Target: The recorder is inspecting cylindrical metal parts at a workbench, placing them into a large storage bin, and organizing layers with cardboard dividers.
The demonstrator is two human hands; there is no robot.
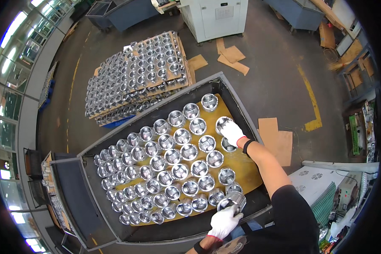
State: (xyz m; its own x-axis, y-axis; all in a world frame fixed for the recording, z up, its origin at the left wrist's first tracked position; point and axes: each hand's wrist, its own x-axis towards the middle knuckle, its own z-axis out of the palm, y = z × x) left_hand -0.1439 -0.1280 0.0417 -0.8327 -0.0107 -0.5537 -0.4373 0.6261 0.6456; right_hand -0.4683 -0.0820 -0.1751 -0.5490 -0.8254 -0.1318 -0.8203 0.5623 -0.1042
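Observation:
Rows of shiny metal pistons (180, 171) stand in a large grey bin (165, 237) on a yellowish-brown sheet (245, 169). My right hand (233, 133), in a white glove, reaches over the sheet's right part with its fingers closed around the rim of one piston (221, 123). Another piston (228, 144) stands just below that hand, partly covered by the wrist. At the bin's near edge, my gloved left hand (225, 221) grips a tilted piston (233, 200), which looks larger and closer than the others. Its fingers are partly hidden behind the piston.
Beyond the bin, a pallet stack (135, 72) carries layers of pistons on cardboard. A light grey machine cabinet (216, 19) and blue-grey bins (131, 15) stand farther back. Cardboard pieces (277, 139) lie right of the bin, near a white-topped bench (311, 182).

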